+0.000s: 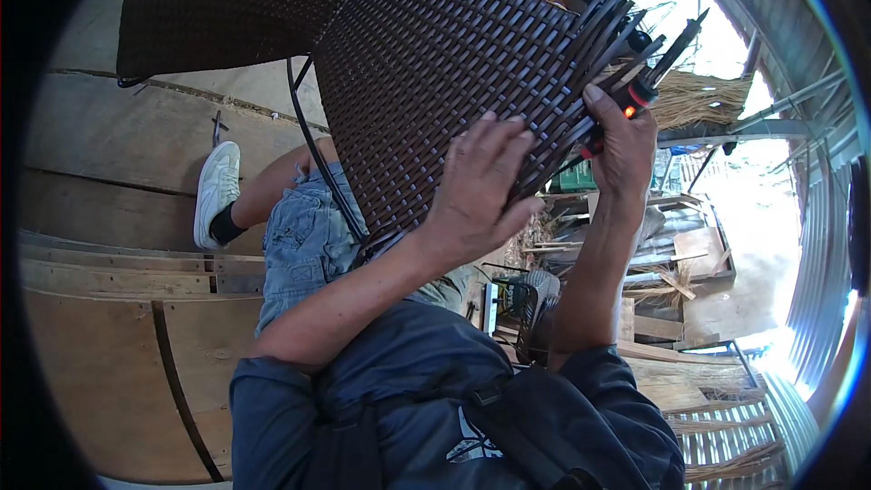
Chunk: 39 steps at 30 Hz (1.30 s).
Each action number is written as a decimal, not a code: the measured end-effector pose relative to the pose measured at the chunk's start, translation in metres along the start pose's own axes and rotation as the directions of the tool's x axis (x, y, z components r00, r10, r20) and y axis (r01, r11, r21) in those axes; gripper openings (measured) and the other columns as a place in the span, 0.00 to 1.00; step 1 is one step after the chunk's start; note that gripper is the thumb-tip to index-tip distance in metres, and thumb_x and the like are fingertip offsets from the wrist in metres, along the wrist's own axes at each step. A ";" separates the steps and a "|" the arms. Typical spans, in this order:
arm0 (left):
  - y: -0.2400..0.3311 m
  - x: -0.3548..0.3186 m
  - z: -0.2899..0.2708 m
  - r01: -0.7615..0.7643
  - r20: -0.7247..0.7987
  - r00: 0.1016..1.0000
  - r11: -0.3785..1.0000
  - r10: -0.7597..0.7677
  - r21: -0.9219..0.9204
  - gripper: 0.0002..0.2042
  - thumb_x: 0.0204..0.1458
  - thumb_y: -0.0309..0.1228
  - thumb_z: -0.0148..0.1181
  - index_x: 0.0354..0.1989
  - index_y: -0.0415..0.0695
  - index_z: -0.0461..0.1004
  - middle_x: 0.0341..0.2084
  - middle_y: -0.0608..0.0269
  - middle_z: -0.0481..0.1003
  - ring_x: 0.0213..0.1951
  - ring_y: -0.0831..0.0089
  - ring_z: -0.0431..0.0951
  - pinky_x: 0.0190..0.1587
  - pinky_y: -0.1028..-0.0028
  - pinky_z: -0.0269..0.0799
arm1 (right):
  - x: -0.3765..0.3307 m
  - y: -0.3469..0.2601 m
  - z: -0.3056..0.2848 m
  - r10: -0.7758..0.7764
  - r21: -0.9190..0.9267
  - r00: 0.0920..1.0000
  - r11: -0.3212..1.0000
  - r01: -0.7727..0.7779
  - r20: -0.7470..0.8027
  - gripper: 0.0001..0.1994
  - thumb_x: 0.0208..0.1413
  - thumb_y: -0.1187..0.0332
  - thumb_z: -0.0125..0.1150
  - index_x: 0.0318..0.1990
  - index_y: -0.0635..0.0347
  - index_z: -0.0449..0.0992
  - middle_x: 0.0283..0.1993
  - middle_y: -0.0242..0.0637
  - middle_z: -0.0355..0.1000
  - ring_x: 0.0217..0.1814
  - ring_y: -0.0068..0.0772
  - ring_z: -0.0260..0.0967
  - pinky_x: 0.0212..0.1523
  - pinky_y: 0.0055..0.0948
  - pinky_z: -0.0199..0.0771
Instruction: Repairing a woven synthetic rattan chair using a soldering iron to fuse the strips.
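A dark brown woven wicker chair (435,82) lies tilted across my lap, its loose strand ends (603,32) sticking out at the right edge. My left hand (481,183) rests on the weave near that edge, fingers stretched over the strands and thumb apart. At the edge, my right hand (626,145) is closed around a black-and-red handled tool (642,93) that shows a small orange-red light. The tool's working end is hidden, so I cannot tell its exact kind. My right thumb presses by the strand ends.
A thin black metal frame (318,141) runs along the chair's left side, over my leg. Wooden planks (109,132) form the floor at left. Scrap boards and sheets (676,249) are piled at right, beside a corrugated metal wall (812,236). Dry straw (703,98) lies behind the tool.
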<state>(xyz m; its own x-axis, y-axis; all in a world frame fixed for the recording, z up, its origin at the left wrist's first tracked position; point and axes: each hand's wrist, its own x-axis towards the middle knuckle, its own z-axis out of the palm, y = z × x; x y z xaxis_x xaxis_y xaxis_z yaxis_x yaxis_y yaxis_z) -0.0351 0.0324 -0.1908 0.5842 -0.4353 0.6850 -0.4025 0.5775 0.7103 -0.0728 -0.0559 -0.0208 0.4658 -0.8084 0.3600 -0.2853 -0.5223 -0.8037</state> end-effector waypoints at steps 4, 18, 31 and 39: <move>-0.014 -0.002 -0.007 0.039 -0.050 0.998 0.983 -0.049 -0.177 0.25 0.48 0.33 0.61 0.55 0.36 0.64 0.57 0.45 0.61 0.61 0.46 0.58 0.63 0.55 0.53 | 0.010 0.006 -0.010 -0.048 -0.095 0.998 0.994 0.051 0.036 0.10 0.47 0.72 0.70 0.36 0.62 0.77 0.27 0.31 0.75 0.23 0.18 0.69 0.21 0.17 0.67; -0.004 0.039 -0.002 0.160 0.009 0.987 0.985 -0.160 -0.064 0.34 0.45 0.40 0.67 0.59 0.40 0.60 0.63 0.40 0.52 0.66 0.40 0.47 0.66 0.48 0.42 | 0.004 0.005 -0.025 0.067 0.082 0.963 0.992 -0.091 0.260 0.12 0.46 0.68 0.72 0.37 0.61 0.77 0.25 0.24 0.70 0.22 0.16 0.64 0.23 0.16 0.62; -0.006 0.049 -0.024 0.140 -0.033 0.990 0.990 -0.141 -0.023 0.14 0.54 0.30 0.57 0.47 0.37 0.71 0.52 0.47 0.67 0.55 0.57 0.67 0.58 0.65 0.61 | 0.010 0.018 -0.026 -0.079 0.143 0.966 0.989 0.044 0.245 0.16 0.47 0.68 0.72 0.43 0.63 0.76 0.29 0.27 0.73 0.28 0.16 0.69 0.27 0.17 0.67; 0.013 -0.015 -0.055 0.592 0.195 0.801 0.798 -0.566 -0.113 0.09 0.57 0.29 0.56 0.39 0.36 0.73 0.29 0.55 0.75 0.30 0.72 0.73 0.36 0.72 0.70 | 0.003 0.012 -0.032 -0.106 0.073 0.988 0.993 0.098 0.111 0.10 0.49 0.68 0.70 0.38 0.59 0.80 0.27 0.27 0.76 0.25 0.12 0.68 0.23 0.13 0.62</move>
<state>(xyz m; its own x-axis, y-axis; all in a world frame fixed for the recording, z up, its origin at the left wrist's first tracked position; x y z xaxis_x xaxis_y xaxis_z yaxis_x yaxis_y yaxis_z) -0.0108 0.0842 -0.2009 0.5587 -0.8100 0.1782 0.1039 0.2816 0.9539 -0.1018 -0.0730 -0.0147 0.5834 -0.7134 0.3882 -0.1765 -0.5779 -0.7968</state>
